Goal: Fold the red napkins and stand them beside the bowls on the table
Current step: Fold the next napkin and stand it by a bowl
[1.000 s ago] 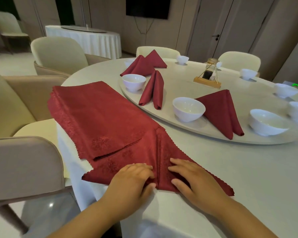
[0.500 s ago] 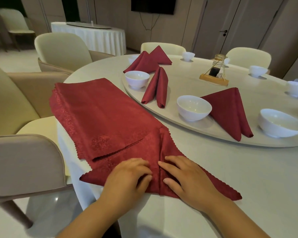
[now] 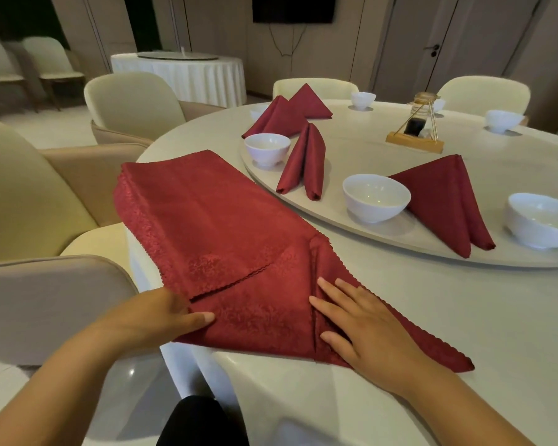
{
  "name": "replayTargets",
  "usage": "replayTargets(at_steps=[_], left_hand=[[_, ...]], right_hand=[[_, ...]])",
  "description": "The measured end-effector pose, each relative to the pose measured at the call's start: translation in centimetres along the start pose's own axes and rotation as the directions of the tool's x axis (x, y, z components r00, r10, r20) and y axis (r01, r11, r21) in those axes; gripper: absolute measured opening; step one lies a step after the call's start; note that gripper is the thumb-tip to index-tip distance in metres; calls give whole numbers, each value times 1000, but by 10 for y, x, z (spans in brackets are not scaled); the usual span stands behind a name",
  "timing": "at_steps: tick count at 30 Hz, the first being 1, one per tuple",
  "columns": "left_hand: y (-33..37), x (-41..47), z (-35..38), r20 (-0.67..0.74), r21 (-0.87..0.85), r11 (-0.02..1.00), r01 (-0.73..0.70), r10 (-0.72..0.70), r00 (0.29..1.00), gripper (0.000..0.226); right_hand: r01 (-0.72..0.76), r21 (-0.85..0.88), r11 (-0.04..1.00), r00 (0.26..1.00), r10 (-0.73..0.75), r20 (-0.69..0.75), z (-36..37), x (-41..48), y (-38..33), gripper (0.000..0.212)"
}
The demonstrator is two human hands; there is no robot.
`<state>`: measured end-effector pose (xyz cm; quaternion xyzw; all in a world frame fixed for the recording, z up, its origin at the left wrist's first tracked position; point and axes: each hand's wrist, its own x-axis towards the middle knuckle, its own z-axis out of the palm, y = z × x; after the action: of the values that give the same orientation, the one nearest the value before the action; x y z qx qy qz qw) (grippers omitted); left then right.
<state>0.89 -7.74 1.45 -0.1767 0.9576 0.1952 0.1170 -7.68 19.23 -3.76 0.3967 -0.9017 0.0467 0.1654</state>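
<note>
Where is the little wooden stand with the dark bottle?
In the head view's upper right, the wooden stand sits on the round turntable, beyond the wide folded napkin and the bowl beside it.

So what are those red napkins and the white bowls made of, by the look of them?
Red napkins: woven cloth, likely damask; soft sheen, floral pattern in the weave, zigzag edges. White bowls: probably glazed ceramic; smooth, glossy, with light spots.

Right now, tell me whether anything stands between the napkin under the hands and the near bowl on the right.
Nothing visible blocks it. Between the half-folded napkin and that bowl lie only bare tablecloth and the turntable rim; the standing napkin left of the bowl sits close to that line.
</note>
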Motion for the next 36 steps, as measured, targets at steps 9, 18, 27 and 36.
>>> replayTargets(at_steps=[9, 18, 27, 36], left_hand=[[-15, -14, 8, 104, -625, 778, 61, 6, 995, 32], [7, -14, -7, -127, -872, 471, -133, 45, 991, 18], [83, -16, -34, -257, -852, 414, -321, 204, 945, 31], [158, -10, -19, -229, -801, 459, -385, 360, 905, 21]], right_hand=[[-42, 12, 999, 989, 40, 141, -2, 0, -1, 57], [-60, 55, 997, 961, 43, 275, -10, 2, -2, 65], [-169, 305, 937, 982, 135, 130, -26, 1, 10, 75], [-464, 253, 849, 876, 397, 272, -45, -56, 55, 55]])
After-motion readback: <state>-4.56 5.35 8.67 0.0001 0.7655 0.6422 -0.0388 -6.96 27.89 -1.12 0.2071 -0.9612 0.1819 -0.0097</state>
